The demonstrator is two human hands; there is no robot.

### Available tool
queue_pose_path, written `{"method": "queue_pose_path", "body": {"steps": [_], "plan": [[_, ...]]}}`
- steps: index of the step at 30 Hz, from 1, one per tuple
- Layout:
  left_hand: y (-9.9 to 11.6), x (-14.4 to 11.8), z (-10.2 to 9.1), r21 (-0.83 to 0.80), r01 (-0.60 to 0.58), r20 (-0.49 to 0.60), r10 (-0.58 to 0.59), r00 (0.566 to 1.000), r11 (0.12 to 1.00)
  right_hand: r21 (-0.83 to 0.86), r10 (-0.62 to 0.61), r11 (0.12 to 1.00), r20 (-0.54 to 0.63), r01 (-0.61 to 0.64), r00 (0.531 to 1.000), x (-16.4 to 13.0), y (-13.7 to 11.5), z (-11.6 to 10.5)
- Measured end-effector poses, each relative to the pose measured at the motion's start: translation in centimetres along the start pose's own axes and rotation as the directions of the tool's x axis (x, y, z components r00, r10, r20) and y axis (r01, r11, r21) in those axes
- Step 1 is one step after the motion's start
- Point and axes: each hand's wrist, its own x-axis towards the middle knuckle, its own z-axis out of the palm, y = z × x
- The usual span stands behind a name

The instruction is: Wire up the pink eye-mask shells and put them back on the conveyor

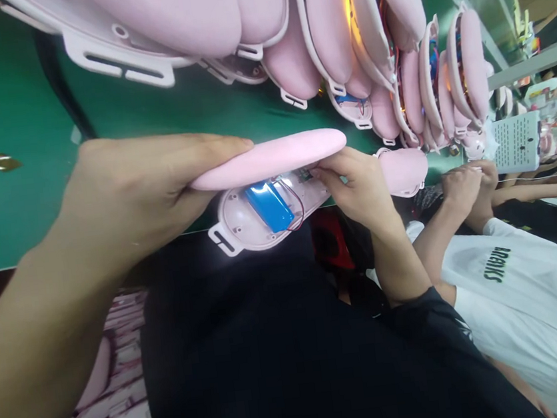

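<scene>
While held between both hands over the near edge of the green table, pink shell seen edge-on: smooth, rounded, long oval, matte. Below it and touching, white inner half, open side up, slotted tab at its near end, blue battery seated inside with red wires looping beside it; small circuit board just visible at the far end, detail too small to read.

Table edge running right under the assembly; dark lap below. Above, crowded row of pink shell halves stacked on edge, well apart from the held piece, green strip open between. To the right, another person's hands and white shirt near, close beside the far end of the shell.

Left hand wrapped on the near end, fingers laid flat along the top of the pink shell, thumb beneath, closed on it. Right hand at the far end, fingertips narrow, pinching the white inner half at the board end, under the pink shell's tip.
</scene>
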Motion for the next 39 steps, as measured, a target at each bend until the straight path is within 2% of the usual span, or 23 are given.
{"method": "queue_pose_path", "body": {"steps": [3,7,16,24,30,36,39], "plan": [[0.0,0.0,-0.1,-0.007,-0.051,-0.015,0.051,0.999,0.999,-0.025,-0.006,1.000,0.023,0.006,1.000,0.2,-0.1,-0.2],[0.4,0.1,-0.2,-0.003,0.013,0.023,-0.013,1.000,1.000,-0.030,-0.030,0.999,0.035,0.031,0.999,0.2,-0.1,-0.4],[0.2,-0.2,-0.1,0.000,-0.005,-0.011,0.005,1.000,1.000,-0.097,-0.018,0.995,0.056,0.024,0.998,0.4,-0.2,-0.4],[0.4,0.0,-0.2,0.017,0.017,0.009,-0.017,1.000,1.000,-0.128,-0.039,0.991,0.028,0.042,0.999,0.1,0.1,0.2],[0.4,0.0,-0.3,-0.021,-0.051,-0.020,0.050,0.999,0.998,-0.151,-0.058,0.987,-0.046,0.051,0.997,-0.2,0.3,1.1],[0.4,-0.1,-0.7,-0.061,0.057,0.080,-0.052,0.995,0.996,-0.118,-0.017,0.993,-0.145,0.000,0.989,-0.8,0.8,2.4],[0.2,-0.5,-0.8,-0.069,0.070,0.093,-0.063,0.994,0.995,-0.120,-0.024,0.993,-0.166,0.004,0.986,-1.1,0.6,2.4]]}}
